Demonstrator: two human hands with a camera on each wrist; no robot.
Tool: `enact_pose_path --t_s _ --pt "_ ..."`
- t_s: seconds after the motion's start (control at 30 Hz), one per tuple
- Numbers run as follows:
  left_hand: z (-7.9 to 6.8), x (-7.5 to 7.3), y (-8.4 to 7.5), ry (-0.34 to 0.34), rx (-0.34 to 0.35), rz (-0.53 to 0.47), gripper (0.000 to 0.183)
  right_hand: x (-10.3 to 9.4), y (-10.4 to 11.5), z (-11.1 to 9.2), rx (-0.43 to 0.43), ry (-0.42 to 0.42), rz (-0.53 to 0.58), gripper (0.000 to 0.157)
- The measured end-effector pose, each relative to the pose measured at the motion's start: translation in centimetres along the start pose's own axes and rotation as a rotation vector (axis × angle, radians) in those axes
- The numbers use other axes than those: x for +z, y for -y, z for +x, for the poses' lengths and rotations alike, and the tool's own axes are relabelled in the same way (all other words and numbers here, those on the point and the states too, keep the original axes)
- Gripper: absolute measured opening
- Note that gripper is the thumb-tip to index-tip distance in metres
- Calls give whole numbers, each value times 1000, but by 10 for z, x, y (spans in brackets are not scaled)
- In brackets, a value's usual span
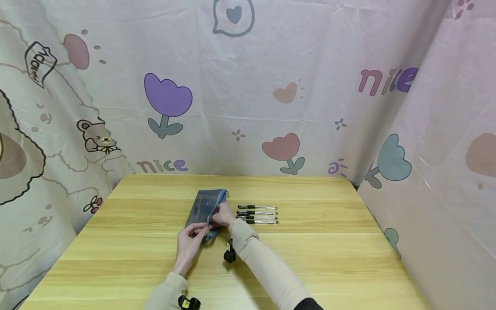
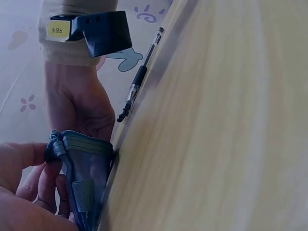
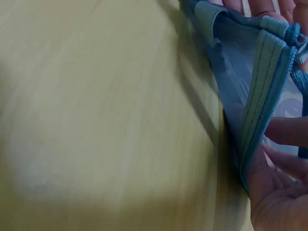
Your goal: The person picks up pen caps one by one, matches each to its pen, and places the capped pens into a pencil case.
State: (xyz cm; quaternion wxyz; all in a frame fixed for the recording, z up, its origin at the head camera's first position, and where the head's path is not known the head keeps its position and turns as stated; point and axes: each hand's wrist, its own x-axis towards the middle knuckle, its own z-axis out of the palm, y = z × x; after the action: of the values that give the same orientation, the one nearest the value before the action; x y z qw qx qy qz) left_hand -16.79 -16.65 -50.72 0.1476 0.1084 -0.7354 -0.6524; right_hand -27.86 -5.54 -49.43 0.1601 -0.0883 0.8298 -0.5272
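Observation:
A blue mesh zipper pouch (image 1: 201, 204) lies on the table with its zipped side facing right and its mouth parted. My left hand (image 1: 189, 242) pinches the pouch's near end; the left wrist view shows thumb and fingers around the corner by the zipper end (image 2: 57, 144). At the mouth is my right hand (image 1: 223, 215), gripping the edge with bent fingers. In the right wrist view its fingers (image 3: 288, 131) reach into the opening, close against the blue zipper edge (image 3: 264, 103). Just right of that hand lie several black-and-clear pens (image 1: 257, 212), side by side.
The wooden table (image 1: 317, 249) runs back to a patterned cloth (image 1: 232, 94), which also hangs along the left and right sides. Black camera units (image 1: 229, 254) are strapped to both wrists, the right one close above the tabletop.

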Motion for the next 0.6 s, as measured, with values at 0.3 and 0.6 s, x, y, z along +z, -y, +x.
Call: enact_pose_path --t_s 0.3,0.6 --pt "0 0 0 -6 -20 -24 21 -7 -6 -11 29 115 295 19" --pt "1 -2 1 3 -24 -13 24 -20 -11 -23 -21 110 345 28"
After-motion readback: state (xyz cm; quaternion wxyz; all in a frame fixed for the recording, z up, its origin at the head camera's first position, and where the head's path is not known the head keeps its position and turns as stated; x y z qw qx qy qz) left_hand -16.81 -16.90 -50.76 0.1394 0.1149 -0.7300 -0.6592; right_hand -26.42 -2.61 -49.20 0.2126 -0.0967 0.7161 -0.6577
